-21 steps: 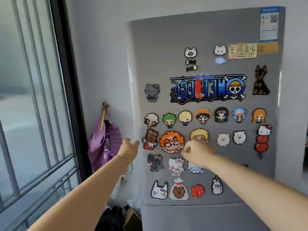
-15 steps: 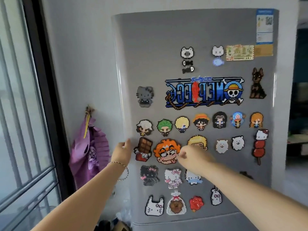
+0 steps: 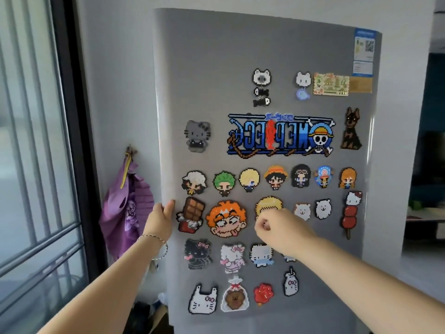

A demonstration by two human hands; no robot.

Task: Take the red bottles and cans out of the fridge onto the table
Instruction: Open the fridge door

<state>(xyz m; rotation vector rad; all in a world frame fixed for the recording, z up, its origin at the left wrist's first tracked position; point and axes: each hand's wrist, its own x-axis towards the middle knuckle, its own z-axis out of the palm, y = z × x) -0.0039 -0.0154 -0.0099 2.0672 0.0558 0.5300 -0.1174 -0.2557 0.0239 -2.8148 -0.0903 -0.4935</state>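
At the left edge of the door [image 3: 240,56], the left hand [image 3: 160,220] clamps on, thumb in front. The right hand [image 3: 281,231] is an empty fist. The bottles and cans are unseen, presumably inside. The sealed door will likely resist stiffly, so pull at that edge.

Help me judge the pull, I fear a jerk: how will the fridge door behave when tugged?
The fridge door looks a tall rigid panel, so it should swing as one stiff piece. The left hand grips its left edge, so it likely hinges on the right. The chocolate bar magnet beside that hand may slide if brushed.
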